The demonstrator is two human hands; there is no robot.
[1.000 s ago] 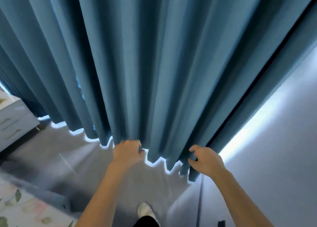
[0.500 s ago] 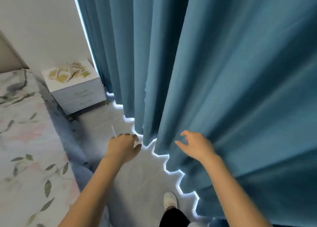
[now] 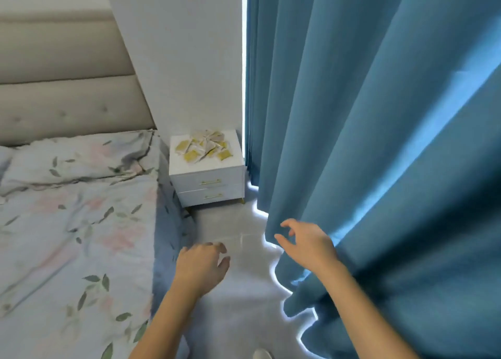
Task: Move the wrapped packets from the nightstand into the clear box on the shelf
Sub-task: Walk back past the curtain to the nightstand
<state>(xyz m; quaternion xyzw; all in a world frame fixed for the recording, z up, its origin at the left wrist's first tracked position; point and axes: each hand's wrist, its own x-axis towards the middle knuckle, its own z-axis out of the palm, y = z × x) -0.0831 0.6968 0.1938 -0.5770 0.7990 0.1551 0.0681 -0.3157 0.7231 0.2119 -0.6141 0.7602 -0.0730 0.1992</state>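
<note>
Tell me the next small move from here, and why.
Probably step forward along the floor toward the nightstand. The wrapped packets lie piled on its top, well beyond both hands; the left hand and right hand hang open and hold nothing.

A single head-worn camera looks forward and down along the floor strip toward the nightstand, which stands well ahead near frame centre. The bed lies left of the nightstand, the curtain right.
</note>
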